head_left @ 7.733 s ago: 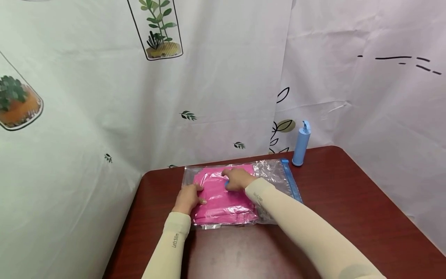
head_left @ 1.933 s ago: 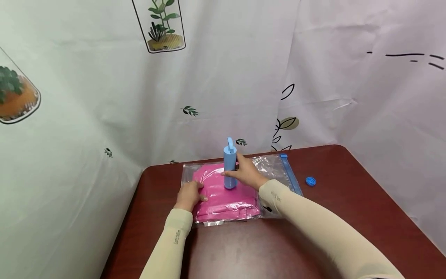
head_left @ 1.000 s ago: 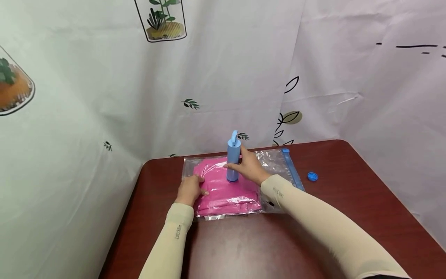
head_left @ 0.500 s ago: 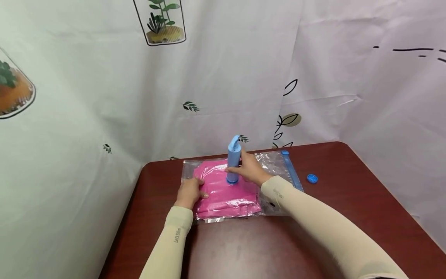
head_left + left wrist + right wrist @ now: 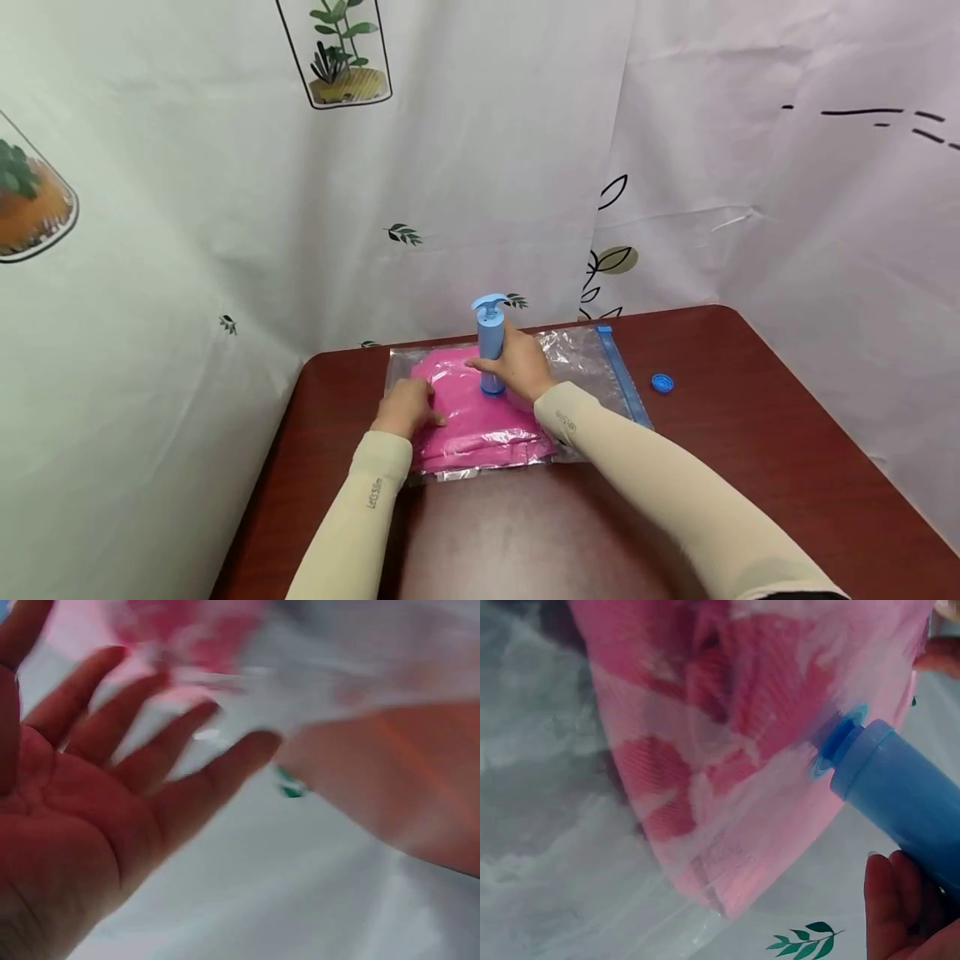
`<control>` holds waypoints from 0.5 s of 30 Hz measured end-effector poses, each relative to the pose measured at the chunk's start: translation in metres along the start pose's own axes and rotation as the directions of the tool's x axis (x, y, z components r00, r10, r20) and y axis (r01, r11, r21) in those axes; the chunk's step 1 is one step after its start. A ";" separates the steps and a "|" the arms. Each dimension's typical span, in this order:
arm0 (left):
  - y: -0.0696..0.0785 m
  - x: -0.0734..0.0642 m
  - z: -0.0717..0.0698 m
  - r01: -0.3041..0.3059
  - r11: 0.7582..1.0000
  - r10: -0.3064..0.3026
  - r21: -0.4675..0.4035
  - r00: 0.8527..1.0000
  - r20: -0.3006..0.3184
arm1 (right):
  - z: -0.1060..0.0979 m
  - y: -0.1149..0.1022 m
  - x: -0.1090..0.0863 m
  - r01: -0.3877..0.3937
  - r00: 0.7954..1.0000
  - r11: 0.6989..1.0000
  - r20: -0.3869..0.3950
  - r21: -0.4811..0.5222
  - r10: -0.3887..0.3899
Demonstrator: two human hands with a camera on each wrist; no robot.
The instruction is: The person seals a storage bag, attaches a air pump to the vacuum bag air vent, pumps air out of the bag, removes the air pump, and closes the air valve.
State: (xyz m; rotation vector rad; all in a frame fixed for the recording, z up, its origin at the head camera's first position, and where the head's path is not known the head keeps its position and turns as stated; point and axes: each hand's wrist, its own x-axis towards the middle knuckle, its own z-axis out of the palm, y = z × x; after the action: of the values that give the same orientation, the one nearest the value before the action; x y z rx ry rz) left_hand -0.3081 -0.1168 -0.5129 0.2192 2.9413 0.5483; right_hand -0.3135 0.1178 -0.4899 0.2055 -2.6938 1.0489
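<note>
A clear vacuum storage bag [image 5: 581, 354] with folded pink cloth [image 5: 465, 429] inside lies flat on the table. My right hand [image 5: 521, 362] grips the barrel of a light-blue hand pump [image 5: 491, 342], which stands upright over the bag. In the right wrist view the pump [image 5: 900, 802] has its lower end at the blue round valve [image 5: 840, 741] on the bag, with my fingers curled at its side. My left hand [image 5: 405, 408] rests on the bag's left edge. The left wrist view shows that hand [image 5: 97, 802] with its fingers spread and nearly straight.
A small blue round cap [image 5: 662, 383] lies on the dark red table [image 5: 735, 433], right of the bag's blue zip strip [image 5: 624, 375]. White printed curtains [image 5: 487, 167] hang close behind the table and on both sides.
The pump has gone from the table's back right to the valve, and the cap now lies on the table. Lately the pump's handle has turned crosswise. The left hand stays at the bag's left edge.
</note>
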 end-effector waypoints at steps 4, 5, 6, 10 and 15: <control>0.050 -0.005 -0.008 -0.083 0.984 0.082 -0.158 0.997 -0.014 | -0.005 0.003 0.000 0.016 0.999 1.000 0.038 0.023 -0.017; 0.058 -0.001 -0.004 -0.110 0.969 0.107 -0.221 0.994 -0.029 | -0.007 0.004 -0.001 0.028 0.998 0.999 0.055 0.041 -0.030; 0.065 0.003 -0.001 -0.137 0.949 0.130 -0.285 0.991 -0.042 | -0.011 0.005 -0.001 0.036 0.996 0.997 0.080 0.071 -0.041; 0.084 0.015 0.013 -0.195 0.875 0.152 -0.443 0.980 -0.132 | -0.034 0.005 -0.001 0.012 0.974 0.961 0.214 0.276 -0.073; 0.090 0.022 0.016 -0.237 0.848 0.157 -0.474 0.967 -0.202 | -0.068 0.001 0.008 -0.102 0.934 0.855 0.345 0.508 -0.094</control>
State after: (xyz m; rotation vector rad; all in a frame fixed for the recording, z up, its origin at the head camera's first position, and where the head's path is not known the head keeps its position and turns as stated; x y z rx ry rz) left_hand -0.3168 -0.0239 -0.4973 0.4362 2.8063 1.3823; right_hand -0.3100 0.1642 -0.4396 0.5360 -2.6308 1.8966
